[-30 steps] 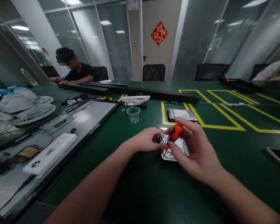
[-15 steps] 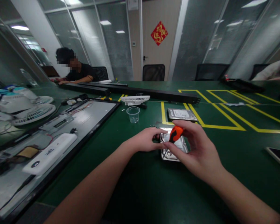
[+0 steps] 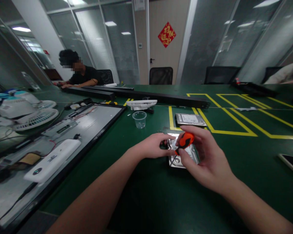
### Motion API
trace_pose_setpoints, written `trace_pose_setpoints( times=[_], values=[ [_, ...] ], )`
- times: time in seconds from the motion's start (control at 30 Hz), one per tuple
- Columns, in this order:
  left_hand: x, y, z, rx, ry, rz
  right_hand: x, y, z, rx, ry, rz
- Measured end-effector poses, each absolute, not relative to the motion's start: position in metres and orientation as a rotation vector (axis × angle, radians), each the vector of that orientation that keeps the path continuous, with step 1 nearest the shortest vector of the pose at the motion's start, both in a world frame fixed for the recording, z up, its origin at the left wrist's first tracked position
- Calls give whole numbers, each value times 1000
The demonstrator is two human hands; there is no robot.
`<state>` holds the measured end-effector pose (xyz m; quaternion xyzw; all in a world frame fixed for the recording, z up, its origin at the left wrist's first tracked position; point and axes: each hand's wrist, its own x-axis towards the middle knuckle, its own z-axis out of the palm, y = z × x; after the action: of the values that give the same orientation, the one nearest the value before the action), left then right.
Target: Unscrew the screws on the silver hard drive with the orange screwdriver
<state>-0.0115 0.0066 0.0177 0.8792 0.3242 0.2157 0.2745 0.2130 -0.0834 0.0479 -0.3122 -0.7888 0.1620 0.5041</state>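
Observation:
A silver hard drive (image 3: 191,152) lies on the green table in front of me. My left hand (image 3: 151,146) rests against its left edge, fingers curled on the casing, steadying it. My right hand (image 3: 205,156) is closed round an orange-and-black screwdriver (image 3: 185,139), whose thin shaft slants down to the near left corner of the drive. A second hard drive (image 3: 189,119) lies flat farther back, inside a yellow taped square.
A clear plastic cup (image 3: 139,119) and a white fan grille (image 3: 141,104) stand behind the drive. A dismantled monitor panel (image 3: 70,130) with loose parts fills the left. Long black bars (image 3: 161,97) cross the table. A seated person (image 3: 78,73) works far left. A tablet (image 3: 291,164) lies at right.
My right hand has turned the screwdriver handle slightly between its fingers, the handle shifting a little. The left hand and the drive have stayed put.

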Motion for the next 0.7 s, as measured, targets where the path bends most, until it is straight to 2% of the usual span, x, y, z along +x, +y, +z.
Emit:
trace_pose_setpoints(
  times=[0.27, 0.7],
  values=[
    [-12, 7, 19, 2339, 850, 565, 212, -78, 47, -750, -1895, 299],
    [-12, 8, 15, 2354, 839, 611, 212, -84, 50, -726, -1942, 346]
  ],
)
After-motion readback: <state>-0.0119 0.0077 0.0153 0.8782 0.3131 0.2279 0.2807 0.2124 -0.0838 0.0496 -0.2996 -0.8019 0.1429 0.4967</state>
